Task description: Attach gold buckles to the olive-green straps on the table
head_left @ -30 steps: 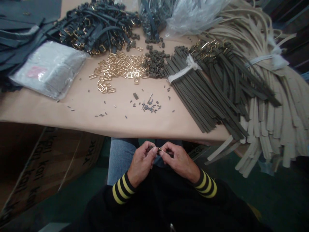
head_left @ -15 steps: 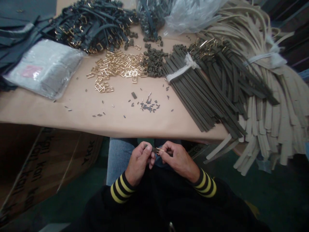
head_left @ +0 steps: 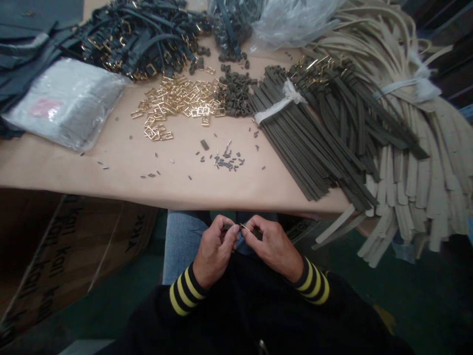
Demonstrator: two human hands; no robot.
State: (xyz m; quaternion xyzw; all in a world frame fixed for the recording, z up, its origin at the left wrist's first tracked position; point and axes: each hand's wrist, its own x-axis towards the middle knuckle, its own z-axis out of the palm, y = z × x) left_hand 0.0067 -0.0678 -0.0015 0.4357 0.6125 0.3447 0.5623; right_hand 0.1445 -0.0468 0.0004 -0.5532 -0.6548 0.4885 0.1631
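Over my lap, just below the table's front edge, my two hands meet fingertip to fingertip. My left hand (head_left: 218, 248) is closed in a pinch on a dark olive strap, mostly hidden by the fingers. A gold buckle (head_left: 244, 227) shows as a thin glint at the fingertips of my right hand (head_left: 271, 244), which pinches it against the strap's end. Whether the strap passes through the buckle I cannot tell. On the table ahead lie a heap of gold buckles (head_left: 185, 96), dark olive loops (head_left: 238, 91) and small dark pieces (head_left: 227, 161).
Tied olive straps (head_left: 295, 143) and long beige straps (head_left: 424, 162) hang over the table's right edge. Dark blue straps with buckles (head_left: 136, 39) are piled at the back left, near a plastic-wrapped packet (head_left: 66, 103). A cardboard box (head_left: 74, 246) stands below on the left.
My left thumb and fingers have shifted toward the buckle, covering more of the strap. The hands have drawn slightly closer together, and less of the buckle shows.
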